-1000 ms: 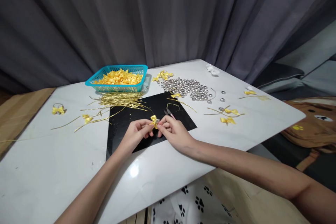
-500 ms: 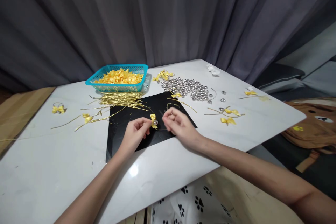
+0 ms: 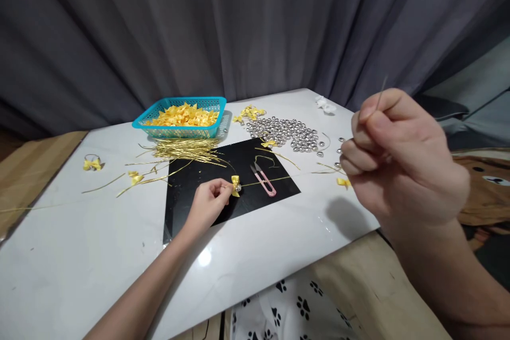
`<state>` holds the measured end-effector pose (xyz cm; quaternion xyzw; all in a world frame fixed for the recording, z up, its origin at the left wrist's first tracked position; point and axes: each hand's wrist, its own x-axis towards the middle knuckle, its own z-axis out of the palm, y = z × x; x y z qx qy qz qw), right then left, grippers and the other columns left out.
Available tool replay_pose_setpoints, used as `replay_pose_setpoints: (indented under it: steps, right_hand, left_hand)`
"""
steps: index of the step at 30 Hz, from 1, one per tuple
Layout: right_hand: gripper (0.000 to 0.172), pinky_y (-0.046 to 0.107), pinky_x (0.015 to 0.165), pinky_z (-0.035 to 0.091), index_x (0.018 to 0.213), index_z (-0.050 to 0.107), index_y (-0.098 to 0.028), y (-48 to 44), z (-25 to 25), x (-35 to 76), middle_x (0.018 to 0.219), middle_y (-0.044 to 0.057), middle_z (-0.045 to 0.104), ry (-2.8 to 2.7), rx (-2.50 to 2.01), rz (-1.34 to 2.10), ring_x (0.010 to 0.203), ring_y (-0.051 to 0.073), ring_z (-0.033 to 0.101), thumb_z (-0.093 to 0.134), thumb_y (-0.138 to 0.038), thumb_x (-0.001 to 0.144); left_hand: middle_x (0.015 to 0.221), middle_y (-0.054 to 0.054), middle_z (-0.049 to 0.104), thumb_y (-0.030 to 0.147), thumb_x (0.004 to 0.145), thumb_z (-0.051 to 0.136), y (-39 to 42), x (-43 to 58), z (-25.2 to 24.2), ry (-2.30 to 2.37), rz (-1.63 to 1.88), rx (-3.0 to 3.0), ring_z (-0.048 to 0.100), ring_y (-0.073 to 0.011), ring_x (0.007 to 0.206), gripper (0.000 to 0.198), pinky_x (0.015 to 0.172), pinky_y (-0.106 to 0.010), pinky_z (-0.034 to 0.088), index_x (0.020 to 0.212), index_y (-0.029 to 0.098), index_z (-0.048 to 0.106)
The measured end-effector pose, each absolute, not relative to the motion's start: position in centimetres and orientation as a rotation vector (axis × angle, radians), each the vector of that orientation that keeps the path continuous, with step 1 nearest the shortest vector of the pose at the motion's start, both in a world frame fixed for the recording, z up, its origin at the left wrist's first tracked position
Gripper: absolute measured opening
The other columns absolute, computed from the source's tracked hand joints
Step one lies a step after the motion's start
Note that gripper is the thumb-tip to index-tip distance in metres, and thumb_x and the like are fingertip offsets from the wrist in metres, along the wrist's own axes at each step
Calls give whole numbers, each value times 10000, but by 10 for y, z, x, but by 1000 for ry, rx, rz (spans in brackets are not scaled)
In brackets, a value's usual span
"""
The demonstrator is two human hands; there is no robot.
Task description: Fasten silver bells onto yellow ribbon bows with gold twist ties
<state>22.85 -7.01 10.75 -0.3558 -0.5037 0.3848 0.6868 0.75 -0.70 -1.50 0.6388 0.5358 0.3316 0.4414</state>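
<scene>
My left hand (image 3: 207,203) pinches a small yellow ribbon bow (image 3: 236,185) with a silver bead, holding it just above the black mat (image 3: 199,180). A thin gold wire (image 3: 271,179) runs from the bow to the right. My right hand (image 3: 398,159) is raised close to the camera, fingers closed, pinching the far end of that gold wire, whose tip sticks up above my fingers. Pink thread snips (image 3: 263,180) lie on the mat just right of the bow.
A teal basket (image 3: 181,116) of yellow ribbon pieces stands at the back, with a bundle of gold wires (image 3: 183,150) in front of it. A pile of silver beads (image 3: 285,132) lies behind the mat. Finished bows (image 3: 92,163) are scattered over the white table (image 3: 255,255).
My right hand has drawn away from the bow, up and to the right toward the camera, pulling the gold wire out long. The pink snips it covered are now uncovered. My left hand stayed put.
</scene>
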Motion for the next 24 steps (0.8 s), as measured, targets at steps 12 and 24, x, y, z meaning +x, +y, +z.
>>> replay_pose_setpoints:
  steps: [12,24]
  right_hand:
    - [121,217,415,202,807,510,-193,-57,55,197,556,-71,357,-1432,-914,1174,445,54,288,599,-274,818]
    - [133,188,425,327,744,462,-169,-41,-9,164,568,-22,592,-1364,-1291,1401,403,56,421,494,-246,848]
  left_hand:
    - [525,7,552,411,693,566,-10,11,-4,1166,816,1391,402,-85,461,279,470,-207,305,658,136,601]
    - [552,16,567,386,698,591,-11,11,-2,1082,820,1359,395,-83,477,247,477,-207,314,610,156,573]
